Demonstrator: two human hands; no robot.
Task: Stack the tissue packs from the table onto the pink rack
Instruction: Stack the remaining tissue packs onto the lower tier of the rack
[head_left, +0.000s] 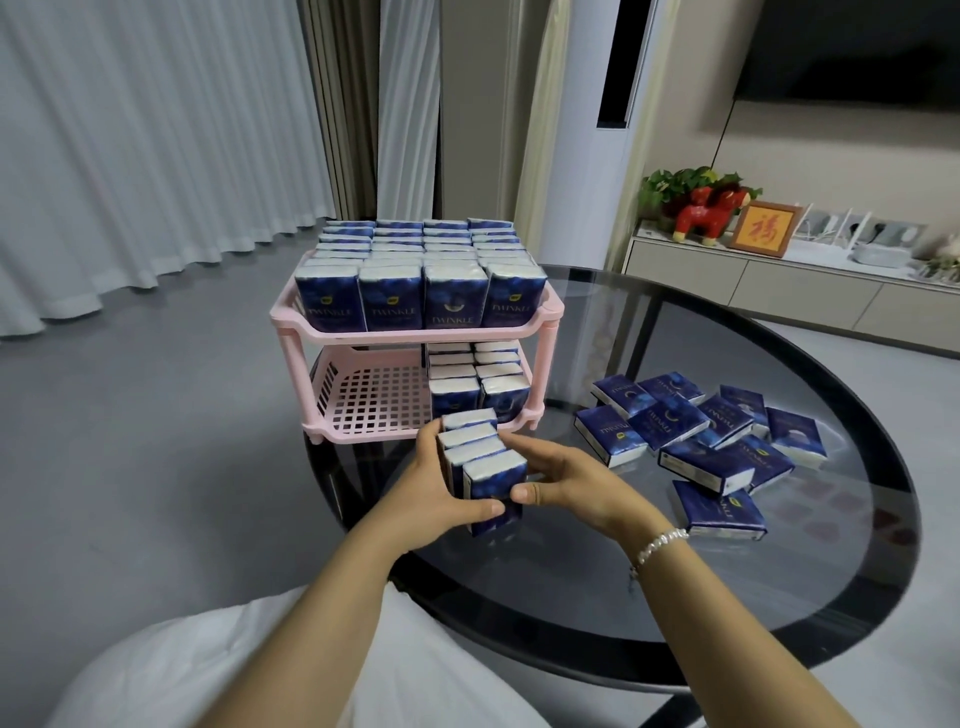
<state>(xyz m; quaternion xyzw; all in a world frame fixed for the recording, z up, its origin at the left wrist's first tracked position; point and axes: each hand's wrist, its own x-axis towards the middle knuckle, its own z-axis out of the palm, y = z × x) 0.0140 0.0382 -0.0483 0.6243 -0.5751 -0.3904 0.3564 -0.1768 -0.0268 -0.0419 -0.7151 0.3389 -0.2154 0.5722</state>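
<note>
arms: bare | right wrist: silver bead bracelet (661, 543) | clothing: white (208, 665)

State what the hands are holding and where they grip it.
Both hands hold a row of four upright tissue packs pressed together: the left hand clamps the row's left side, the right hand its right side, both thumbs on the nearest pack's front.

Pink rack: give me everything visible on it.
The pink plastic two-tier rack stands upright at the far left edge of the round dark glass table. It has corner posts, raised rims and a square-grid floor. The top tier is full of upright blue tissue packs. On the lower tier two rows fill the right side, with the left grid bare. Neither hand touches it.
</note>
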